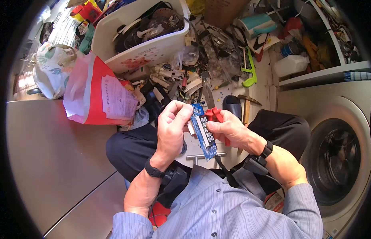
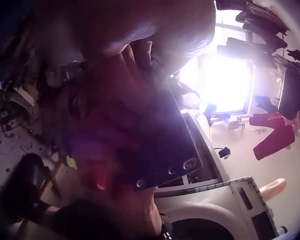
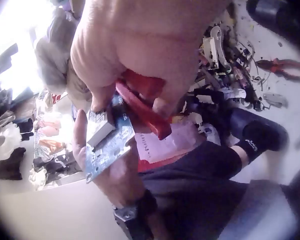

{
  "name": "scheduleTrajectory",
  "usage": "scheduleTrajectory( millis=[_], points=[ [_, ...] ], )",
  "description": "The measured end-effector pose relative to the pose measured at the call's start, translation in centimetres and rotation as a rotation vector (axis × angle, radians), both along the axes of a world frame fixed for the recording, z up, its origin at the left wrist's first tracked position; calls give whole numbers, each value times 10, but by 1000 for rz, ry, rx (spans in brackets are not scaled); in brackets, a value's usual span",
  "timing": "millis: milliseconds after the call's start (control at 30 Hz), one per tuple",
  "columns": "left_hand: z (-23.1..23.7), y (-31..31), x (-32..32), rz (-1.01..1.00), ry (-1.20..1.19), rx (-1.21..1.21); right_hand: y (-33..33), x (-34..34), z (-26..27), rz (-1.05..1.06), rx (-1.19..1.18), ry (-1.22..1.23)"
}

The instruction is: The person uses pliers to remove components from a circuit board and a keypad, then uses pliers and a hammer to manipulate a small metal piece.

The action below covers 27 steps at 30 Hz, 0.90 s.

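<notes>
1. Step in hand (my read): handling/inspecting a blue circuit board (image 1: 201, 131), held up over the lap btwn both hands; no tool tip seen working on it.
2. L hand (image 1: 172, 125): thumb + fingers pinching board's upper end, nr its L edge.
3. R hand (image 1: 236, 129): fingers curled round a red-handled tool (image 3: 145, 112), thumb laid on board's R side at the black strip w/ white marks (image 1: 207, 130). Tool's tip: can't tell for sure.
4. Next move prob. calls for firm L pinch, R thumb off the strip & a better grip on handles if tool's to be used; bending the board could crack it, I'd guess.
5. In the way: R thumb covers part of strip; handles crowd board's R edge. L wrist view too dark for detail.
6. Around: metal T-shaped piece (image 1: 206, 155) just below board in head view; dark slipper (image 1: 232, 106) & hammer (image 1: 247, 109) beyond R hand; scrap pile (image 1: 189, 81) on floor ahead, green plastic piece (image 1: 250, 73) at its R side.
7. Further out: white bin (image 1: 155, 51) w/ odds & ends, red/white bag (image 1: 97, 93) to L, washing machine (image 1: 291, 101) to R, nr R knee, so elbow room's prob. limited that side.
</notes>
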<state>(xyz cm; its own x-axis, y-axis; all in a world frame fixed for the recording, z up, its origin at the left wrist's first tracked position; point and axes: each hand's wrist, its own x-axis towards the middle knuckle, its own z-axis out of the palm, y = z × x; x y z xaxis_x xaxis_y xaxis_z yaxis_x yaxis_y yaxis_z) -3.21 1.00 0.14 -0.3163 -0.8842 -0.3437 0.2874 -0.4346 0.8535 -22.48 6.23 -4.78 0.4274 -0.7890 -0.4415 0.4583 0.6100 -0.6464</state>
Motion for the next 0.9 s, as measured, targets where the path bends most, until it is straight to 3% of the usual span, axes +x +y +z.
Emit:
scheduleTrajectory(
  millis=[167, 267, 367, 533, 733, 900],
  points=[
    [-2, -4, 6, -74, 40, -29, -3, -5, -4, -12, 32, 24],
    [-6, -3, 7, -88, 55, -58, -7, -4, 24, -49, -14, 29],
    [2, -1, 3, -122, 74, -95, -11, -11, 26, -28, -87, 194],
    [-6, -4, 11, -177, 69, -109, -13, -15, 30, -63, -85, 220],
    [-11, -4, 18, -201, 58, -101, -10, -15, 21, -67, -234, 421],
    [-16, -8, 17, -205, 60, -30, -12, -19, 35, -14, -138, 392]
  ],
)
